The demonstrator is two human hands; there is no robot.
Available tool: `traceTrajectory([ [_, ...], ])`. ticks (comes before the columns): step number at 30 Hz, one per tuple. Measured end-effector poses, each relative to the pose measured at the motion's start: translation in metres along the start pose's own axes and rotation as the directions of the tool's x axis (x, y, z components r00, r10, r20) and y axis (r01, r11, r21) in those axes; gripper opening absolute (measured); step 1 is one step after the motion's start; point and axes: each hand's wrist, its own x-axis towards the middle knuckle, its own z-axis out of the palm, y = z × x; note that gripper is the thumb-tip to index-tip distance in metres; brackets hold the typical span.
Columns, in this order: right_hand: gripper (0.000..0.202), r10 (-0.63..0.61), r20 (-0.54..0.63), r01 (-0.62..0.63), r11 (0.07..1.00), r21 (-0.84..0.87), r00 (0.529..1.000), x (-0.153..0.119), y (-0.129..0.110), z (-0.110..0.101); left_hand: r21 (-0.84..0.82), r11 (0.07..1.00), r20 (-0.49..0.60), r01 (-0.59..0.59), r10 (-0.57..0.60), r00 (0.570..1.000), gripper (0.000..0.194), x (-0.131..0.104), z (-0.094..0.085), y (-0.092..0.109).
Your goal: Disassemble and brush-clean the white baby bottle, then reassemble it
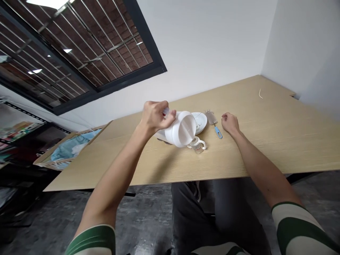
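My left hand (156, 115) is wrapped round the handle of a white pitcher (174, 134), which is raised and tilted to the right over the table. Just below its rim stands a small clear bottle (198, 146) with white handles. Behind the pitcher, partly covered by it, is a white plate (202, 122) with something small and clear on it. A bottle brush (211, 118) with a blue handle lies to the right of the plate. Beside the brush my right hand (230, 123) rests on the tabletop, its fingers curled in; whether they hold anything is hidden.
The wooden table (278, 141) runs along a white wall. A thin white strip (260, 94) lies at its back right. Left of the table is a basket (50, 159) with light blue cloth, near dark shelves. A barred window (98, 39) is above.
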Motion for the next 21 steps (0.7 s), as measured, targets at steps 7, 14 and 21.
traceTrajectory([
  [7, 0.025, 0.001, 0.020, -0.001, 1.000, 0.003, 1.000, 0.000, 0.000, 0.000, 0.047, 0.992, 0.132, -0.117, 0.110, 0.985, 0.035, 0.013, 0.012, 0.011],
  [14, 0.024, -0.003, 0.039, 0.003, 1.000, 0.005, 0.999, 0.000, 0.000, 0.002, 0.089, 0.982, 0.229, -0.167, 0.143, 0.963, 0.041, 0.027, 0.008, 0.032],
  [21, 0.024, 0.013, 0.072, -0.014, 1.000, 0.015, 0.997, -0.001, 0.000, 0.002, 0.014, 0.995, 0.284, -0.096, 0.088, 0.955, 0.043, 0.033, 0.005, 0.047],
])
